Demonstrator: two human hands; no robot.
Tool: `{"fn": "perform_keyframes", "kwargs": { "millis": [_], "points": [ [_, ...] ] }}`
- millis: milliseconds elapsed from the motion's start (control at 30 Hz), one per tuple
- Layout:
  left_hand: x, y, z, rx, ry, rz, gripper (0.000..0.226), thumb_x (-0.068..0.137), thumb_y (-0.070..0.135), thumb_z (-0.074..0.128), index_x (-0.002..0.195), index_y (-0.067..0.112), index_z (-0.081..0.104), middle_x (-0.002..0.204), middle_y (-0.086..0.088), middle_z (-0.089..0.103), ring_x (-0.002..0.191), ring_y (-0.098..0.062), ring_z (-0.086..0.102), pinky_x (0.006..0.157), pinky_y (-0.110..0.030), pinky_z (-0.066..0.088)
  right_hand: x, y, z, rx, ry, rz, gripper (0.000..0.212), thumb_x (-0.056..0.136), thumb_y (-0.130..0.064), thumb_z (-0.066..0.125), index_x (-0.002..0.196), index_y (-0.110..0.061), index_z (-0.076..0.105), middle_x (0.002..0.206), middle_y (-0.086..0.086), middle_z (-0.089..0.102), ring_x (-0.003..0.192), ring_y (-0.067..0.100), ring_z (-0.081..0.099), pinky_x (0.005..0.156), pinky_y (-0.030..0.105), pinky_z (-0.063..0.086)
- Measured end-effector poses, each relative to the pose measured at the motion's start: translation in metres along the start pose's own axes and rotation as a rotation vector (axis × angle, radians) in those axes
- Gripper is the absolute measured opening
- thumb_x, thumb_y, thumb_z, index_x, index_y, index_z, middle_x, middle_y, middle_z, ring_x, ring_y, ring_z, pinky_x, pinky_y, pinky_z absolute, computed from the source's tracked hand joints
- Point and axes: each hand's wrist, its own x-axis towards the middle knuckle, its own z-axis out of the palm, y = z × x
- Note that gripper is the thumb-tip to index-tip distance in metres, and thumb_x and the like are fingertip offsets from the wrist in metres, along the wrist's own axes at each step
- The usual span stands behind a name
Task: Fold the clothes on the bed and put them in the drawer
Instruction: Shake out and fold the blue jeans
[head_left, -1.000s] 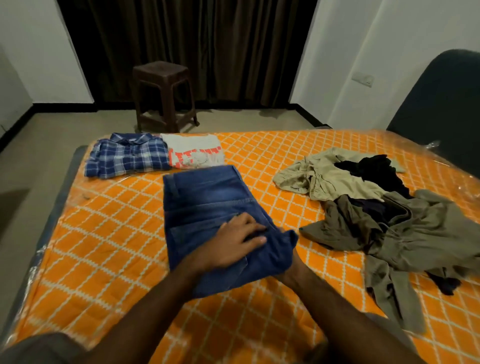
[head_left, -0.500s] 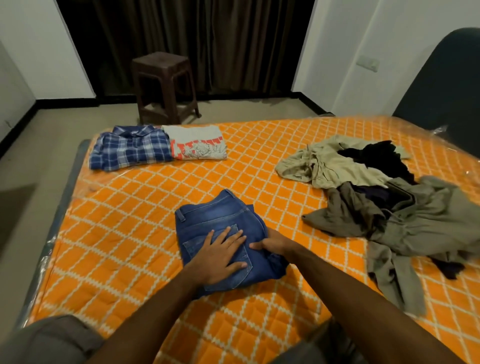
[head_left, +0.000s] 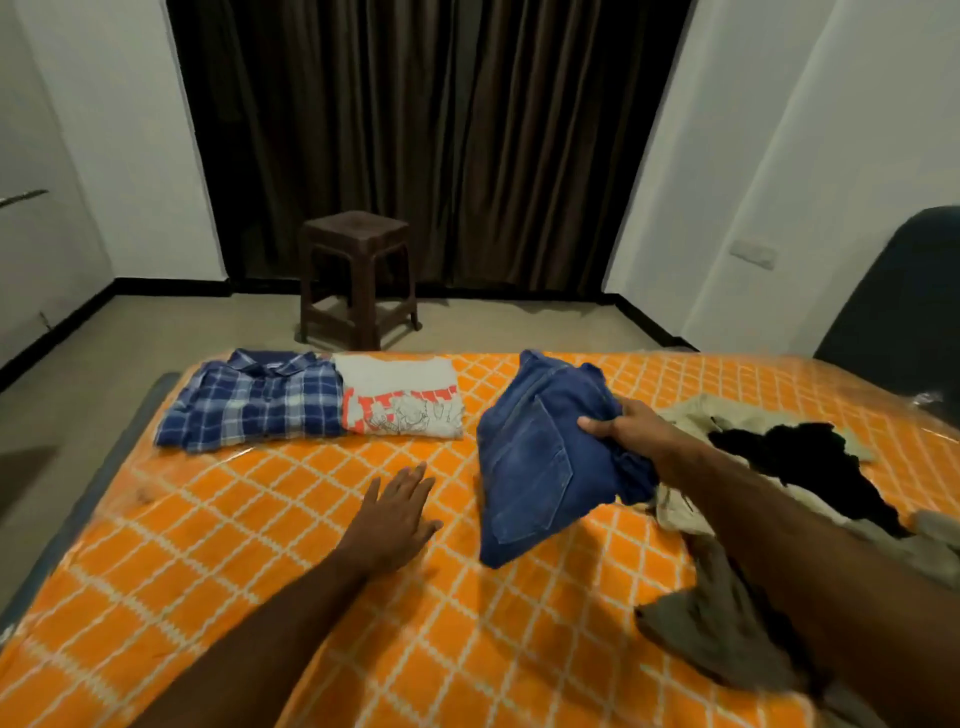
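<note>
My right hand (head_left: 631, 428) grips the folded blue jeans (head_left: 537, 457) by their right edge and holds them lifted over the orange quilted bed (head_left: 260, 545). To their left, my left hand (head_left: 395, 512) hovers flat just above the bedcover, fingers straight, holding nothing. Along the far edge of the bed lie a folded blue plaid shirt (head_left: 254, 400) and a folded white T-shirt with orange print (head_left: 402, 397), side by side. A heap of unfolded clothes (head_left: 789, 467), olive, beige and black, lies at the right, partly under my right arm.
A brown plastic stool (head_left: 358, 275) stands on the floor beyond the bed, in front of dark curtains (head_left: 426, 130). A dark chair back (head_left: 904, 306) rises at the far right. No drawer is in view.
The jeans lay flat under both hands; now my right hand has lifted them up and away toward the far right. My left hand has let go and moved left.
</note>
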Motion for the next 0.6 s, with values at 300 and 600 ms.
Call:
{"fn": "perform_keyframes", "kwargs": {
  "millis": [300, 600],
  "points": [
    [0.144, -0.043, 0.07, 0.038, 0.098, -0.078, 0.078, 0.097, 0.066, -0.003, 0.16, 0.022, 0.01, 0.167, 0.0, -0.001, 0.154, -0.016, -0.006, 0.123, -0.05, 0.0, 0.218, -0.018, -0.029, 0.053, 0.019, -0.066, 0.01, 0.097, -0.018, 0.066, 0.103, -0.011, 0.067, 0.096, 0.01, 0.075, 0.083, 0.022, 0.072, 0.076, 0.033, 0.06],
    [0.149, -0.044, 0.084, -0.029, 0.097, -0.117, 0.065, 0.101, 0.058, 0.014, 0.16, 0.031, 0.004, 0.167, 0.009, -0.005, 0.153, -0.008, -0.005, 0.123, -0.051, 0.007, 0.329, 0.133, 0.002, -0.64, 0.135, 0.207, 0.062, 0.095, -0.033, 0.068, 0.142, -0.004, 0.042, 0.143, 0.022, 0.049, 0.129, 0.039, 0.051, 0.101, 0.049, 0.046]
  ]
}}
